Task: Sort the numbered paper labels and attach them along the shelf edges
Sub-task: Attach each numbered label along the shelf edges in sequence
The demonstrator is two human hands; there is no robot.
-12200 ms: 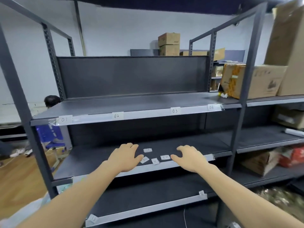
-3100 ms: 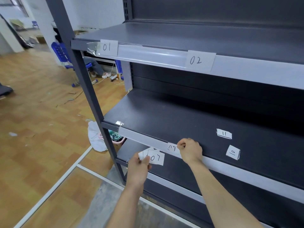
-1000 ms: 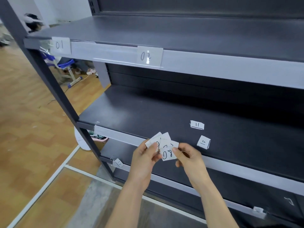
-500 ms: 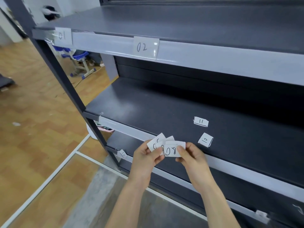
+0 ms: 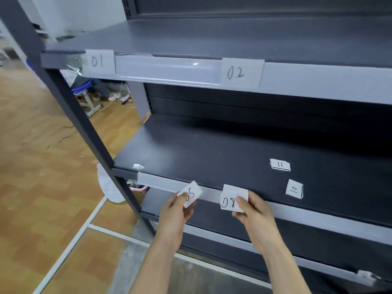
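Far left: wooden floor (image 5: 31, 166), with a blue stool (image 5: 84, 92) beyond the rack's dark post (image 5: 70, 115). A white cloth (image 5: 108, 187) lies on the floor at the foot of the post.

Upper shelf (image 5: 233, 39): pale edge strip (image 5: 169, 71) along its near edge. Label 01 (image 5: 98, 61) sits at the strip's left end and label 02 (image 5: 240, 72) further right on it, the two well apart.

Middle shelf (image 5: 212, 153): its own front strip (image 5: 161, 183) carries no number that can be read.

Left hand (image 5: 176, 211), just in front of that strip: thumb and fingers pinch one slip, label 05 (image 5: 192, 194), tilted, its first digit partly under the thumb.

Right hand (image 5: 254, 211), near the left one but not touching it: holds a small stack of labels (image 5: 232, 201) between thumb and curled fingers. The top slip reads 08, and the edge of another slip shows behind it. The stack overlaps the front strip in view; contact cannot be told.

Right and farther back, loose on the middle shelf: label 11 (image 5: 280, 165), with label 10 (image 5: 294, 188) nearer and slightly right, turned on its side.
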